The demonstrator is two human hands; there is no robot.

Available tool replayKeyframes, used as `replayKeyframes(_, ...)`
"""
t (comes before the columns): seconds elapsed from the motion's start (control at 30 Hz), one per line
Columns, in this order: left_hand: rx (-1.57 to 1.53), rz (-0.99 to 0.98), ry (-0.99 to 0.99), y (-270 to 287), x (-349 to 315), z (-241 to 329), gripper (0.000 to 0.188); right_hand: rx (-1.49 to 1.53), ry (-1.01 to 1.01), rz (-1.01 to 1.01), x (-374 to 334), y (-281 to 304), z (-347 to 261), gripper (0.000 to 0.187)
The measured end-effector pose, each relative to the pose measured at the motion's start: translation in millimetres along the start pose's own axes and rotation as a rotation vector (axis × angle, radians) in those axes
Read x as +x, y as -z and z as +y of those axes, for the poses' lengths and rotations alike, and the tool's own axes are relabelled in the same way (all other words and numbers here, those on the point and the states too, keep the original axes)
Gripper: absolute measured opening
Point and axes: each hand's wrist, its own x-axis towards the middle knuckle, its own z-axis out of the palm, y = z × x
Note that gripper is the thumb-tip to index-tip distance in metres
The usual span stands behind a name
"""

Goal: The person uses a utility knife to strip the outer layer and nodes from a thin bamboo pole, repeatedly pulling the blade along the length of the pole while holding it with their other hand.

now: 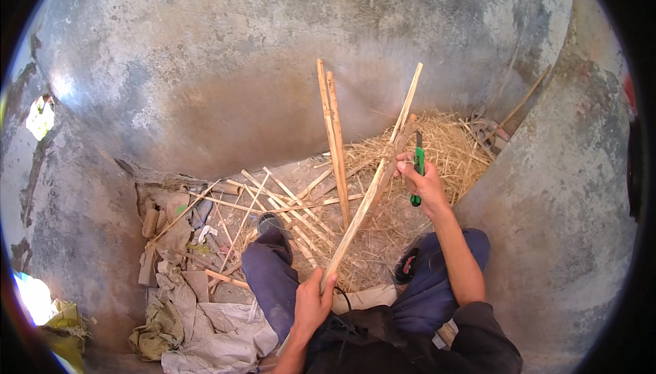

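My left hand (315, 303) is closed round the lower end of a long pale wooden stick (357, 229), which slants up and to the right, away from my body. My right hand (425, 186) grips a green utility knife (419, 159) beside the upper part of that stick. The knife's dark blade points away from me, apart from the pale wood. A browner stick lies just behind the pale one and partly hidden by it; whether my right fingertips touch it I cannot tell.
Two upright sticks (333, 131) lean on the grey wall (239, 53). Straw shavings (444, 152) are heaped at the wall's foot. Cut sticks (294, 210) litter the floor between and beyond my feet. Crumpled sacking (212, 329) lies at lower left. A thin stick (525, 97) leans in the right corner.
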Motion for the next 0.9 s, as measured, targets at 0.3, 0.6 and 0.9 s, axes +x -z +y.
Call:
replayKeyframes(0.3, 0.072, 0.022, -0.013, -1.2, -0.2, -2.3, 0.031, -0.125, 0.003, 0.029, -6.7, -5.4, 1.0, 0.037)
replayKeyframes(0.6, 0.050, -0.023, 0.009, -1.2, -0.8, -6.9, 0.031, -0.233, 0.068, 0.040, -4.9, 2.4, 5.2, 0.026)
replayKeyframes(0.9, -0.292, -0.328, 0.225, 12.4, 3.1, -14.6, 0.038, -0.167, 0.162, -0.027, -8.5, 3.6, -10.4, 0.022)
